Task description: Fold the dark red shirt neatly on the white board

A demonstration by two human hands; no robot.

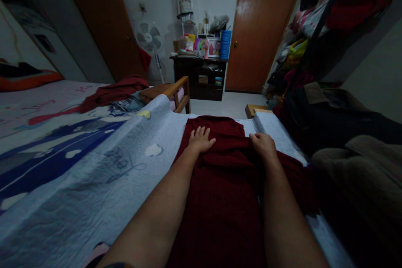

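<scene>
Spread lengthwise over the pale blanket (125, 205): one dark red garment (226, 213), with its far end close to the blanket's far edge and its near end running out of view. Laid out long, presumably to let both hands reach the cloth at once. One sleeve-like part (301, 173) out toward the blanket's right edge; no second one to be made out.

Counted on the cloth: two hands. Left hand (201, 140) palm down, fingers fanned wide, gripping nothing, near the garment's far left corner, probably to keep the cloth from sliding. Right hand (264, 143) curled narrow at the garment's right border, apparently pinching a bit of it, perhaps to keep that side taut.

Heaped along the blanket's right edge, likely to leave the middle free for spreading: one dark jacket (348, 119) and one grey-brown cloth (364, 176); cannot tell how many pieces underneath. At the far left corner, one wooden rail (186, 79). Past the left edge, one patterned blanket (59, 155) bearing one red-brown cloth (116, 92). Farther off, one fan (150, 37) and one dark cabinet (182, 77).
</scene>
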